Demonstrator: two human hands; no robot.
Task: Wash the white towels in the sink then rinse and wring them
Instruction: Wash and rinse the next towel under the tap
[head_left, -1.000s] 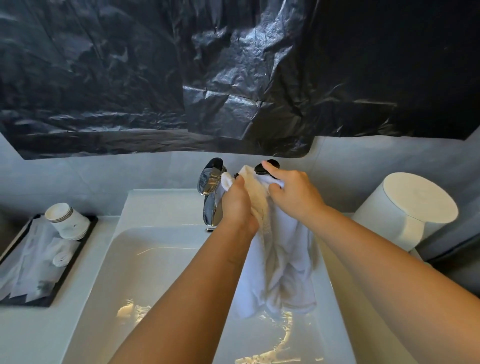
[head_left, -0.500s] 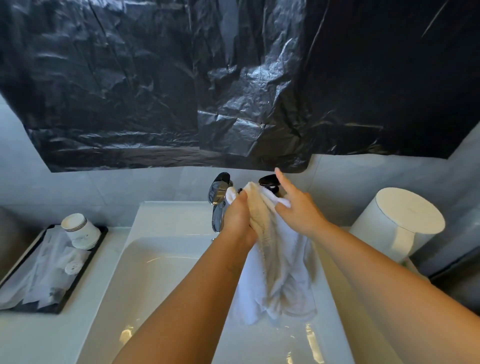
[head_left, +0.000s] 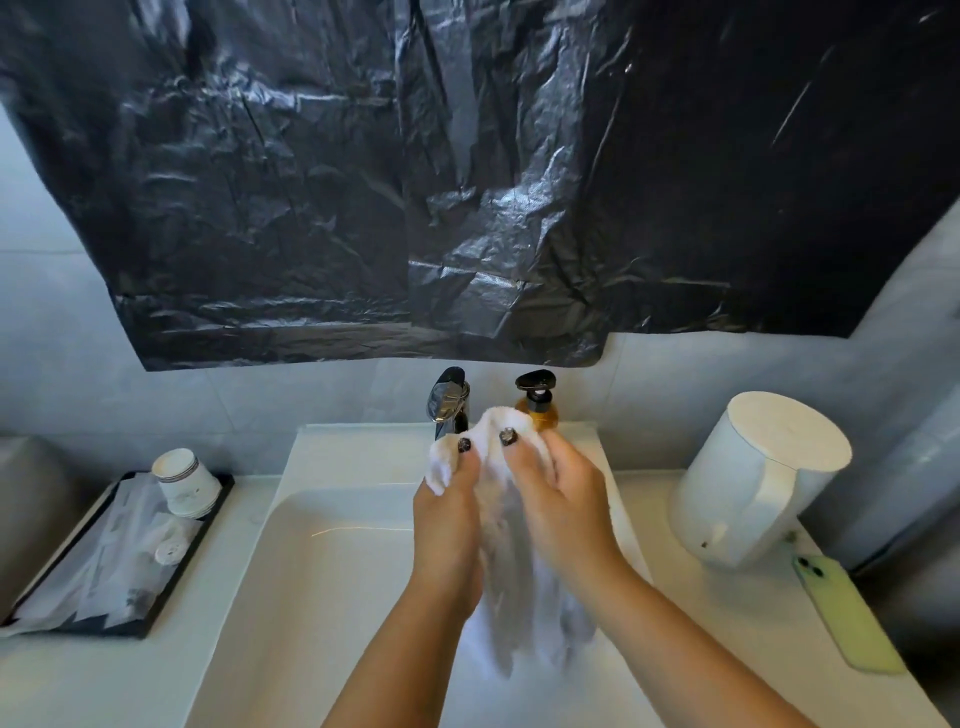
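Both my hands have turned so the thumbs face me, and the towel's top has dropped lower against the faucet than a moment ago, uncovering the amber bottle. My left hand (head_left: 447, 514) and right hand (head_left: 563, 512) clasp the white towel (head_left: 511, 582) between them over the sink (head_left: 332, 571), thumbs pressed into the bunched top, fingers wrapped round it. The cloth is soft, nubbly terry, gathered into a rounded knob above my thumbs and hanging in limp, grey-shadowed folds toward the smooth white rectangular basin. Left of the sink, a black tray (head_left: 150, 608) holds crinkled clear wrappers and a stack of ribbed white paper cups (head_left: 184, 480). Right of the sink lie a pale green phone (head_left: 841, 613) and a matte white cylinder (head_left: 758, 478). Behind the sink stand the polished chrome faucet (head_left: 448, 400) and the pump bottle (head_left: 537, 402), black-topped. Above them, wrinkled glossy black plastic sheeting (head_left: 467, 182) covers the wall.
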